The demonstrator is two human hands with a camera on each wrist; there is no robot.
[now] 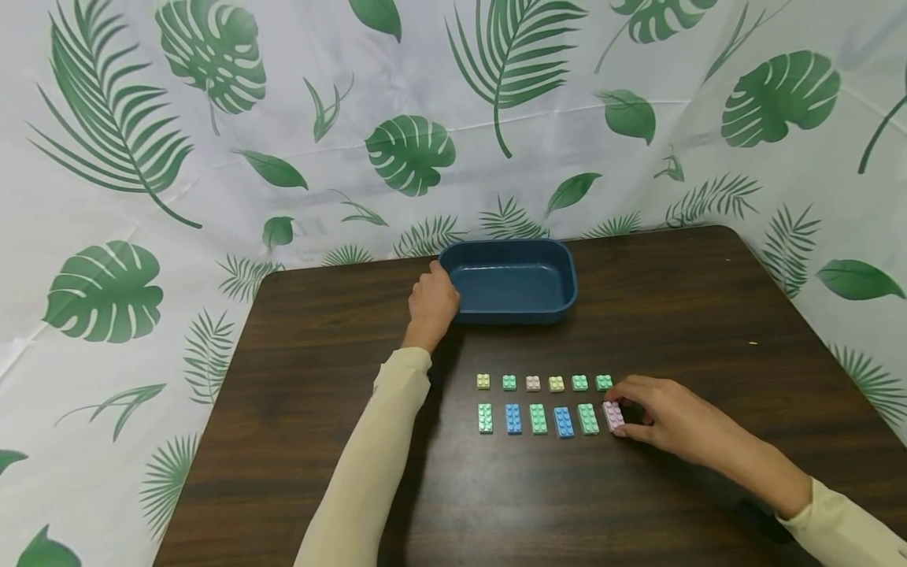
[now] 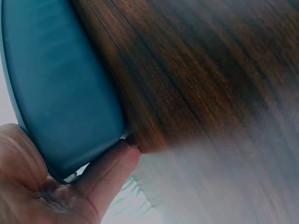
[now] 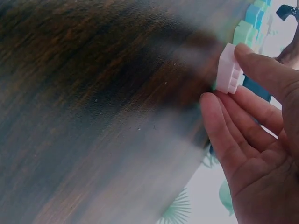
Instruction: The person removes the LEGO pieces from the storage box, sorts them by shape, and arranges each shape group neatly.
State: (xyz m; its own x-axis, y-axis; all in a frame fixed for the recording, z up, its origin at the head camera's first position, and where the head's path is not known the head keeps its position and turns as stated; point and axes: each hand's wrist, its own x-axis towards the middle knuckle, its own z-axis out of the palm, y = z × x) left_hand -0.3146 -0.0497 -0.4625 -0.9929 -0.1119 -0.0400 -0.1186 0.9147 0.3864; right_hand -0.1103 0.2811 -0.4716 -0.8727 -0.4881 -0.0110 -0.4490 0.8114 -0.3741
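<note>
My left hand (image 1: 434,299) grips the left end of a dark blue rectangular tub (image 1: 510,317). In the left wrist view its thumb side lies at the rim and its fingers lie along the tub's end. Two rows of toy building bricks stand in front of the tub. At the right end of the nearer row, my right hand (image 1: 666,413) pinches a pale pink brick (image 3: 227,69) between thumb and fingers. Beside that one is a green brick (image 1: 588,419), followed by a blue brick (image 1: 563,422). Behind it sits a small green brick (image 1: 604,382).
The farther row holds small square bricks, among them a yellow brick (image 1: 483,381) and a peach brick (image 1: 533,383). Everything stands on a dark wood-grain table (image 1: 319,331). A leaf-patterned white cloth (image 1: 283,102) hangs behind its back edge.
</note>
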